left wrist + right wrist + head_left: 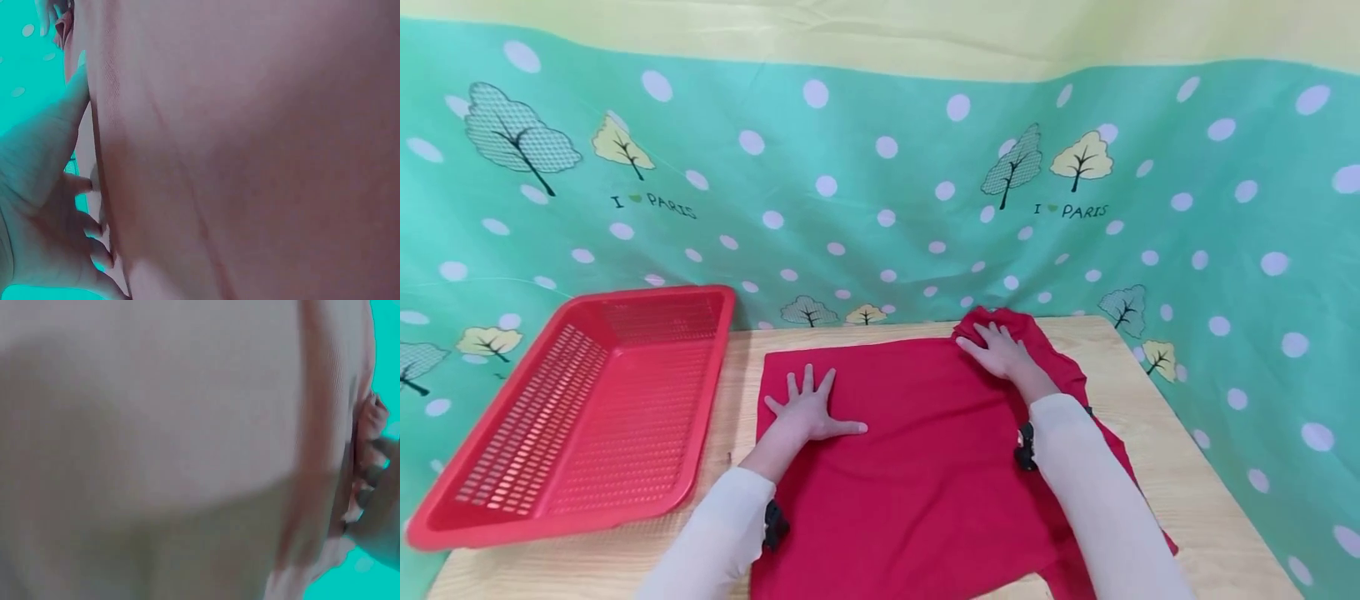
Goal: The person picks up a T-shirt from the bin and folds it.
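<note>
A red garment [917, 450], its kind not plain from how it lies, is spread over the table with faint wrinkles. Its right side is gathered into folds [1060, 358]. On its left part rests my left hand [808, 412], fingers spread wide and thumb pointing right. My right hand [1003, 354] lies at the bunched far right corner, fingers extended over the ruffled cloth. In the left wrist view the left hand [37, 187] has its fingertips on the cloth. The right wrist view shows the right hand [381, 506] only partly, at the crumpled edge.
A red plastic basket [706, 417] with slotted sides stands left of the garment. The light wooden table [1180, 467] shows along the right side. A green dotted curtain [887, 192] with tree prints hangs behind the table and along its right side.
</note>
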Available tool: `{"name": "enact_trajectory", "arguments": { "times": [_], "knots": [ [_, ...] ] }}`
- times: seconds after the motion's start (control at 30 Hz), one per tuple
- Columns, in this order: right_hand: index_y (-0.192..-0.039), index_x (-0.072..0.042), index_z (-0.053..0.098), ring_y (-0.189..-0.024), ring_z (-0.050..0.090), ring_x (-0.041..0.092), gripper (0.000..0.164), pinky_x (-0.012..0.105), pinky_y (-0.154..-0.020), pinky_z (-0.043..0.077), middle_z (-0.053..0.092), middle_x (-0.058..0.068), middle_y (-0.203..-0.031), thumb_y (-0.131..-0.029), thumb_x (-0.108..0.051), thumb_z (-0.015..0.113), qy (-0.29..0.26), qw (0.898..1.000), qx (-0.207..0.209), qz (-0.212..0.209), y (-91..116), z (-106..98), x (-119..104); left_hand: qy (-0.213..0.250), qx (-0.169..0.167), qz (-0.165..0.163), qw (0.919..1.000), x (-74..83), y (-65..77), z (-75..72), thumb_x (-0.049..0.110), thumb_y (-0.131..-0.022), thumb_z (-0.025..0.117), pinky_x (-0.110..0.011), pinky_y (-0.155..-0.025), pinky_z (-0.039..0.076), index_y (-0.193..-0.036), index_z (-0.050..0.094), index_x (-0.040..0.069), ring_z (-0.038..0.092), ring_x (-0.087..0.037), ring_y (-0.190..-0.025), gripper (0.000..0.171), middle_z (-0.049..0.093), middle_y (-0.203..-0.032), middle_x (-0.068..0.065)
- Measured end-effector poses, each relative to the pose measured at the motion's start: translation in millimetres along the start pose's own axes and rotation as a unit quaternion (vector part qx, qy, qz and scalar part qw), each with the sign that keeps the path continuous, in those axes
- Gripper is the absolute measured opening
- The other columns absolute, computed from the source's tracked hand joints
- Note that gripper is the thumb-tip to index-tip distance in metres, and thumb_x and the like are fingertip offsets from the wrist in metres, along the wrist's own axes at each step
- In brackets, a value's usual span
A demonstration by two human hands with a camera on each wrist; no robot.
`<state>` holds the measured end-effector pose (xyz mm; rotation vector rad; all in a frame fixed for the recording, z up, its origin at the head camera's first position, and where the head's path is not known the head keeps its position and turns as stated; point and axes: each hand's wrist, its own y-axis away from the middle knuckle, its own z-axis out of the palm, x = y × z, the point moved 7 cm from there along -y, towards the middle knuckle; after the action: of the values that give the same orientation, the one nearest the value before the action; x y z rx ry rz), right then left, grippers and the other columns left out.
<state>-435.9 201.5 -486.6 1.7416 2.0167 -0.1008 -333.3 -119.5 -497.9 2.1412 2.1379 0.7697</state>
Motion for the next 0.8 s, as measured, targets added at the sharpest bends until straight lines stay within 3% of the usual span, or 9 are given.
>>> {"name": "enact_trajectory", "arguments": {
  "times": [0.13,0.2,0.3,0.47,0.6,0.67,0.73,0.8],
  "knots": [
    [-0.145,-0.005,0.030,-0.138,0.026,0.043,0.063,0.057,-0.110,0.025,0.029,0.024,-0.149,-0.095,-0.038,0.047,0.033,0.997,0.024,-0.068,15,-7,0,-0.020,0.003,0.009,0.9998,3.7,5.6,-1.5,0.061,-0.071,0.068,-0.077,-0.100,0.002,-0.152,0.006,0.017,-0.005,-0.048,-0.141,0.111,0.000,-0.157,-0.020],
    [-0.143,-0.004,0.035,-0.135,0.033,0.042,0.057,0.055,-0.108,0.030,0.035,0.023,-0.146,-0.095,-0.029,0.050,0.043,0.996,0.023,-0.078,21,-7,0,-0.034,0.002,0.026,0.9991,9.0,12.1,-0.2,0.061,-0.071,0.068,-0.077,-0.100,0.002,-0.152,0.007,0.017,-0.004,-0.048,-0.141,0.110,0.001,-0.157,-0.020],
    [-0.144,-0.003,0.033,-0.136,0.028,0.043,0.058,0.056,-0.110,0.026,0.032,0.023,-0.148,-0.095,-0.029,0.048,0.056,0.996,-0.005,-0.070,25,1,2,-0.045,-0.012,0.060,0.9971,18.8,25.6,5.0,0.062,-0.068,0.071,-0.079,-0.098,0.003,-0.151,0.011,0.019,-0.001,-0.047,-0.142,0.112,0.004,-0.157,-0.019],
    [-0.145,-0.002,0.031,-0.140,0.015,0.046,0.060,0.058,-0.112,0.016,0.021,0.026,-0.151,-0.096,-0.034,0.047,0.116,0.991,-0.036,-0.056,33,10,1,-0.055,-0.045,0.079,0.9943,20.4,44.1,17.3,0.060,-0.061,0.077,-0.079,-0.096,0.009,-0.150,0.018,0.020,0.005,-0.047,-0.142,0.114,0.010,-0.157,-0.017],
    [-0.133,-0.002,0.049,-0.136,0.029,0.044,0.051,0.056,-0.108,0.029,0.040,0.026,-0.142,-0.092,-0.031,0.056,0.148,0.984,-0.013,-0.100,62,-4,-3,-0.057,-0.032,0.115,0.9911,22.1,56.7,20.6,0.061,-0.061,0.076,-0.077,-0.099,0.010,-0.150,0.019,0.021,0.006,-0.045,-0.142,0.113,0.012,-0.157,-0.016],
    [-0.120,-0.003,0.060,-0.124,0.046,0.040,0.042,0.052,-0.100,0.040,0.055,0.022,-0.126,-0.089,-0.031,0.062,0.145,0.980,0.014,-0.133,84,-16,-2,-0.056,-0.038,0.146,0.9870,26.4,69.1,24.4,0.065,-0.062,0.074,-0.076,-0.100,0.010,-0.150,0.019,0.023,0.007,-0.044,-0.143,0.112,0.012,-0.157,-0.014],
    [-0.101,-0.006,0.066,-0.099,0.059,0.029,0.030,0.041,-0.084,0.050,0.063,0.012,-0.101,-0.086,-0.032,0.065,0.139,0.977,0.034,-0.155,108,-26,2,-0.057,-0.048,0.180,0.9809,30.8,86.0,30.1,0.070,-0.061,0.070,-0.076,-0.100,0.011,-0.150,0.020,0.025,0.007,-0.043,-0.143,0.111,0.013,-0.157,-0.013],
    [-0.081,-0.011,0.062,-0.073,0.055,0.015,0.025,0.030,-0.067,0.047,0.057,0.002,-0.079,-0.082,-0.035,0.069,0.125,0.978,0.031,-0.162,133,-32,10,-0.060,-0.065,0.206,0.9745,32.8,104.3,38.3,0.075,-0.060,0.066,-0.077,-0.098,0.012,-0.150,0.019,0.028,0.008,-0.042,-0.143,0.111,0.014,-0.157,-0.011]
  ]
}}
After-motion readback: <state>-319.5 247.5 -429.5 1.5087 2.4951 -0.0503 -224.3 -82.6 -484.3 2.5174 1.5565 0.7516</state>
